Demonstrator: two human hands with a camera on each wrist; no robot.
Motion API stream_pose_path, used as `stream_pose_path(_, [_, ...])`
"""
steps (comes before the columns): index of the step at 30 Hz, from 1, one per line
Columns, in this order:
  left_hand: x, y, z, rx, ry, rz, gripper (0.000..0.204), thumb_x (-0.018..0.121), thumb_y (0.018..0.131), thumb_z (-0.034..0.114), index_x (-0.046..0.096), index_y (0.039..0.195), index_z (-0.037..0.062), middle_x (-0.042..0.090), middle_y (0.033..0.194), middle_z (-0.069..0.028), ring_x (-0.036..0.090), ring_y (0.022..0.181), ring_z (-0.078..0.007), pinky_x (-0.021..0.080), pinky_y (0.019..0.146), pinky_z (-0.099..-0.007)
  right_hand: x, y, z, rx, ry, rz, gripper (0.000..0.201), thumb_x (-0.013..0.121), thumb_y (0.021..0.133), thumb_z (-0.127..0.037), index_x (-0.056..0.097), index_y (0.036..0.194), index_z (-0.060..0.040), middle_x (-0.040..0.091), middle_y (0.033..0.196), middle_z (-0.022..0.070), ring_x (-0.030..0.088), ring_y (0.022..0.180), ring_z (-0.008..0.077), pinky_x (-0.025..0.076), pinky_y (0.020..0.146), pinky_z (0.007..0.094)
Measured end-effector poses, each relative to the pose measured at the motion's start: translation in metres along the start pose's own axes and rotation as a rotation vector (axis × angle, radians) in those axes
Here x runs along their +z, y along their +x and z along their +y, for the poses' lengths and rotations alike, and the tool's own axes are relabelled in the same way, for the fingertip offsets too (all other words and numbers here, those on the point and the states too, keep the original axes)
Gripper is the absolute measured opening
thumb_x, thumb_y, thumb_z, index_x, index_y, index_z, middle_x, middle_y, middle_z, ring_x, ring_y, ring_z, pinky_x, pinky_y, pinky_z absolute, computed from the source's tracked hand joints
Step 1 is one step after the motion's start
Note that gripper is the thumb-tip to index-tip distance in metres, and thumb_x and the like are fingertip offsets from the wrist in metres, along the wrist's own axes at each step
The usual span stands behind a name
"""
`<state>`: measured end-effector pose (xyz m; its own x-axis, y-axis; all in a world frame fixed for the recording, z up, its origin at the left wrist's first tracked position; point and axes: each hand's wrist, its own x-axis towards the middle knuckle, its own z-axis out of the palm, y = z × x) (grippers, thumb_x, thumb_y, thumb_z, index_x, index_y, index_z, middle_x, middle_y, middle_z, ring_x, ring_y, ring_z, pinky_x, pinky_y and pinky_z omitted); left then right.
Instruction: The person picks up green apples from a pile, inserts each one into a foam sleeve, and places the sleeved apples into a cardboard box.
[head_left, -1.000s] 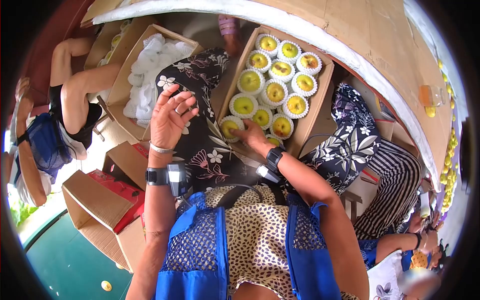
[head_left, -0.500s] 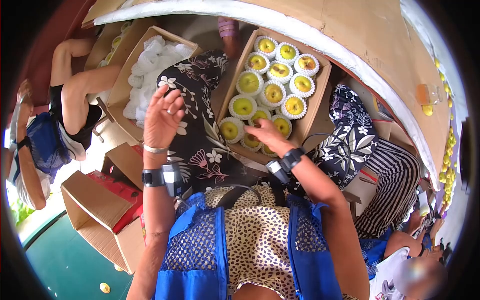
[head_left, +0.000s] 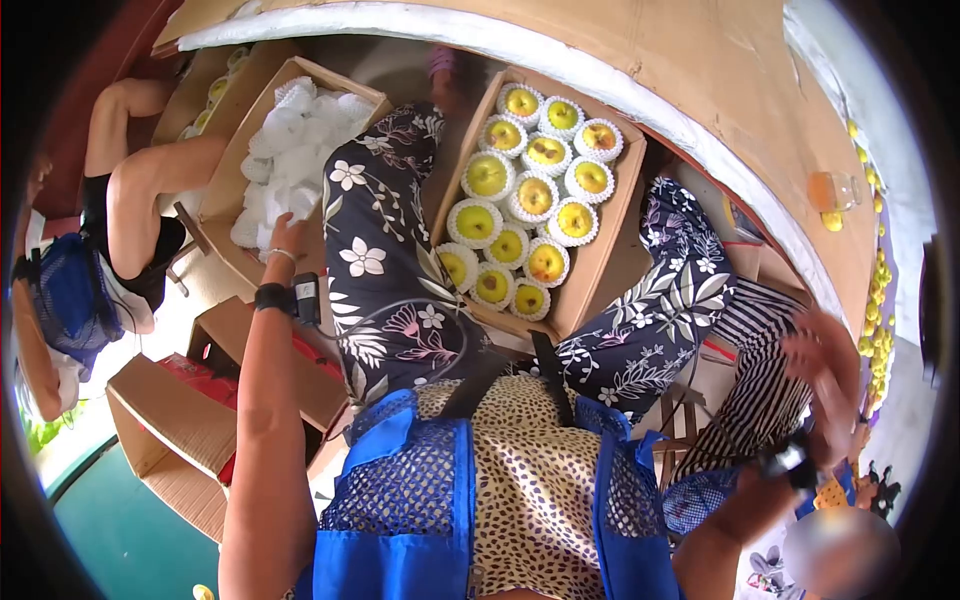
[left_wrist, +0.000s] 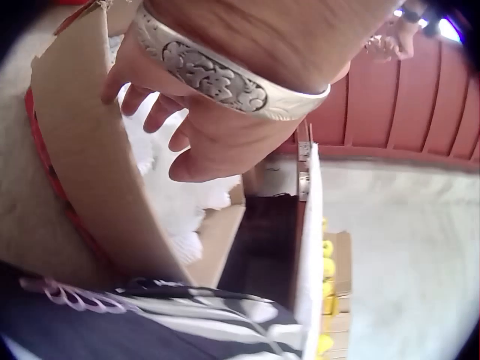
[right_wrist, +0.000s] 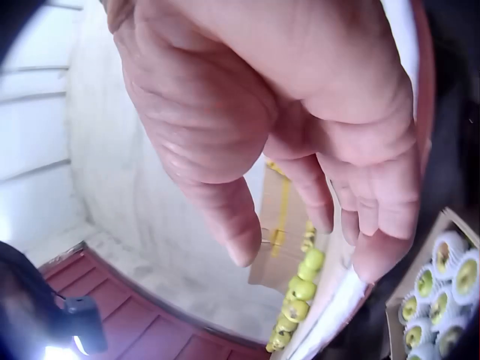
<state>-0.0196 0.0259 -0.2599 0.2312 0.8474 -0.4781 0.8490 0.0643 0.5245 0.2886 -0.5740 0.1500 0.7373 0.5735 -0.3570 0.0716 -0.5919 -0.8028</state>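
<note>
My left hand (head_left: pixel 290 238) reaches over the near edge of a cardboard box (head_left: pixel 222 205) filled with white foam fruit nets (head_left: pixel 300 130). In the left wrist view, the fingers (left_wrist: pixel 159 114) hang apart and slightly bent just above the nets, gripping none of them. Far out to the right, my right hand (head_left: pixel 828 375) is raised beside a person's striped trouser leg. Its fingers (right_wrist: pixel 382 202) are relaxed in the right wrist view, with nothing between them. Between my knees stands a cardboard box (head_left: pixel 597 270) of yellow-green apples (head_left: pixel 535 196), each seated in a white foam net.
Behind the boxes runs a cardboard-covered table edge (head_left: pixel 600 75), with a glass jar (head_left: pixel 833 190) and a row of loose yellow-green fruit (head_left: pixel 876 300) beyond. At the left are an opened carton (head_left: pixel 165 420) and a seated person's legs (head_left: pixel 135 190). Another person sits at the right.
My right hand has left the apple box and swung far right. My left hand has come down from the air beside my knee to the foam net box. The apples stay in place.
</note>
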Motion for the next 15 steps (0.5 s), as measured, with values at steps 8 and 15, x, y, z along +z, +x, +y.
stream_pose_path(8, [-0.008,-0.021,0.04,0.229,0.49,0.273,0.05,0.061,0.075,0.024,0.045,0.121,0.0122,0.061,0.097,-0.0152,0.059,0.092,-0.0378,0.047,0.081,-0.0432,-0.027,-0.078,0.003,-0.293,0.05,0.313,0.08,0.06,0.075,-0.051,0.038,0.128,0.0043,0.055,0.108,0.0124,0.055,0.078,0.0156,0.046,0.069,0.0275])
stream_pose_path(15, [-0.014,-0.033,0.054,0.137,0.291,0.215,0.058,0.065,0.069,0.015,0.045,0.123,0.0124,0.057,0.109,-0.0182,0.058,0.096,-0.0346,0.047,0.086,-0.0402,0.186,0.061,0.001,0.124,0.461,-0.321,0.041,0.059,0.079,-0.008,0.049,0.117,0.0043,0.056,0.112,0.0117,0.056,0.102,0.02,0.047,0.081,0.0303])
